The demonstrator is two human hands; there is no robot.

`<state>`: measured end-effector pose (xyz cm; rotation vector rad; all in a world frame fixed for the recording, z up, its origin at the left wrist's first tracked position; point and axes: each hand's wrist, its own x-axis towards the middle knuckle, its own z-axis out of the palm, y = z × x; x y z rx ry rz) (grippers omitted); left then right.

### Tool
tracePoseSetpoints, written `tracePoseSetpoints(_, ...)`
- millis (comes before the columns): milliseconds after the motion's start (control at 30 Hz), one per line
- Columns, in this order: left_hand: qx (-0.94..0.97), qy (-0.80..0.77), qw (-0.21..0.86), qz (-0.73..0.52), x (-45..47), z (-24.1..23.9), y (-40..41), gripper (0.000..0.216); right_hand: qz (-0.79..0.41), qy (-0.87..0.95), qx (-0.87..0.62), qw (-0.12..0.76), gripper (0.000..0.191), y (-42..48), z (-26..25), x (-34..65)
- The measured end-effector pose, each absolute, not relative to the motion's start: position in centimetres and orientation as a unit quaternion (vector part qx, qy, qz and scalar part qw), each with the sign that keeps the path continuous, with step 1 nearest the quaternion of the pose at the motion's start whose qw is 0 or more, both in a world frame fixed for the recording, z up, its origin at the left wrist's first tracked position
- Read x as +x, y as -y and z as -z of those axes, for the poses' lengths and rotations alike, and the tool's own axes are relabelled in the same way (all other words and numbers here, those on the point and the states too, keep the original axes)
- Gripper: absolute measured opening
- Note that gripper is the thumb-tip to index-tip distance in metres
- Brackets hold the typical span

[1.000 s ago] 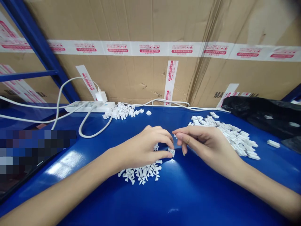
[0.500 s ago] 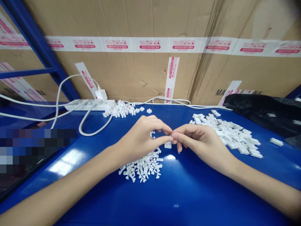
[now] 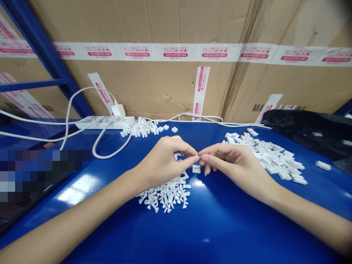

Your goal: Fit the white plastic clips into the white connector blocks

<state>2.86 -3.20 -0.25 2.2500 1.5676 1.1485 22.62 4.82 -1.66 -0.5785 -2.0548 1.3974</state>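
Evidently mid-piece: branched white bits [image 3: 166,194] heap at lower centre, plenty left; finished count can't be told. Mid-frame, left hand [image 3: 166,157] and right hand [image 3: 242,161] meet, both seemingly pinching a tiny white part [image 3: 198,157]. White block [image 3: 196,169] lies just below the fingertips, free; a second ago the left fingers held it. Beyond, white blocks [image 3: 275,157] heap right of centre; small white pieces [image 3: 143,127] cluster left of centre, beside the power strip [image 3: 106,123].

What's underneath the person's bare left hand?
Small white branching plastic pieces lie heaped on the glossy blue table, showing below the left hand and through its thumb gap. What the hand covers cannot be seen.
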Motion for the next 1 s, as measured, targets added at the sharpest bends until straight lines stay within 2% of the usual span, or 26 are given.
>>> tracePoseSetpoints(433,0.733,-0.542,0.114,-0.395,2.74,0.33,3.23,0.011,-0.359,0.857,-0.225,0.293,0.023,-5.47,1.7,23.04)
tracePoseSetpoints(633,0.762,-0.532,0.086,-0.359,2.4,0.44,3.14,0.012,-0.301,0.885,-0.204,0.292,0.018,-5.08,1.84,22.97)
tracePoseSetpoints(1000,0.801,-0.515,0.059,-0.299,1.95,0.91,3.11,0.013,-0.279,0.9,-0.196,0.271,0.017,-5.0,1.96,22.95)
